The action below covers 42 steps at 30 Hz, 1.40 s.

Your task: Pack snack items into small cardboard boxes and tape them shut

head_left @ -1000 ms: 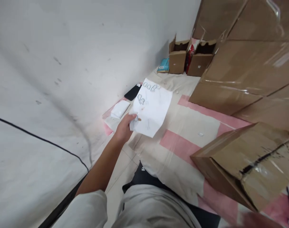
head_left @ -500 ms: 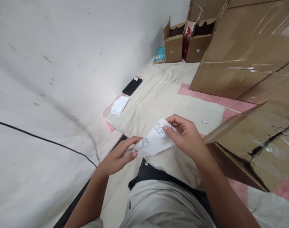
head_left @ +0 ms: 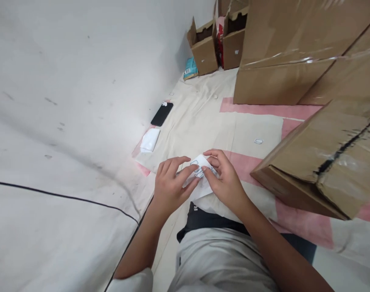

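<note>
"How much of the sheet (head_left: pixel 203 190) could you see?"
"Only part; my left fingers (head_left: pixel 187 173) and right fingers (head_left: pixel 217 154) hid some of its drawn outlines (head_left: pixel 194 162)."
"And the boxes?"
"The big taped carton (head_left: pixel 282 81) ran past the top and right edges, and the black-marked carton (head_left: pixel 297 166) was cut off at the right. The two small boxes (head_left: pixel 205 56) hid part of a red packet (head_left: pixel 220 42), and I couldn't make out their dark insides."
"Could you read the blue packet (head_left: pixel 190 69)?"
"No, its print was too small."
"Anything else cut off?"
"The cable (head_left: pixel 66 196), at the left edge, and my right forearm (head_left: pixel 279 247), at the bottom."
</note>
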Each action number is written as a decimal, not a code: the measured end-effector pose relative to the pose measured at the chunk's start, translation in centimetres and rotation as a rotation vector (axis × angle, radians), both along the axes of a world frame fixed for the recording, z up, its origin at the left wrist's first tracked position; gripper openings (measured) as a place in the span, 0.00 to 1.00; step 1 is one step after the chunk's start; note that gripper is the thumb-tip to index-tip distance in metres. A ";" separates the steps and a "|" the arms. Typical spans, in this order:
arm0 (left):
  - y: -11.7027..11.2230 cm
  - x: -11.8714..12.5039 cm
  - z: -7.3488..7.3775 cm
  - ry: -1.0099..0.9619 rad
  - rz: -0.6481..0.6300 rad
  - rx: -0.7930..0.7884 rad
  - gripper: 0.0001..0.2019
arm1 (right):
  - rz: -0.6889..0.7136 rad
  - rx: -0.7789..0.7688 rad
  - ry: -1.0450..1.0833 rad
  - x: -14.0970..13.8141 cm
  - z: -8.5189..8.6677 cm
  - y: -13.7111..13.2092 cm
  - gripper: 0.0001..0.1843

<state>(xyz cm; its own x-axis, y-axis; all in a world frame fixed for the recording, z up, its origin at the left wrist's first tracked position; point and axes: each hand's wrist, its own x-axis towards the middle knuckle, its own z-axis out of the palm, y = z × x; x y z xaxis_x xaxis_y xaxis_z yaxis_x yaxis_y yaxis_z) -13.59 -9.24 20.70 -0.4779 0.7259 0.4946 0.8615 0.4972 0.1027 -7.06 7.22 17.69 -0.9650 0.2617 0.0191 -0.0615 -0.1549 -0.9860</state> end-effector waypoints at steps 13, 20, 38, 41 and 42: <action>0.9 0.2 -1.3 0.156 -0.172 0.059 0.14 | -0.008 -0.341 -0.031 0.9 -1.6 1.4 0.13; 1.0 0.1 -1.5 0.213 -0.010 0.210 0.13 | 0.062 -0.326 -0.018 1.6 -2.2 1.4 0.08; 2.2 2.5 -0.5 0.057 0.067 0.147 0.12 | 0.063 -0.013 0.094 3.2 -1.6 0.8 0.14; 2.5 2.8 -0.5 0.055 0.093 0.169 0.10 | 0.038 0.127 0.184 3.4 -1.6 0.9 0.15; 2.5 2.9 -0.6 0.063 0.095 0.172 0.09 | 0.023 0.152 0.211 3.4 -1.6 0.8 0.15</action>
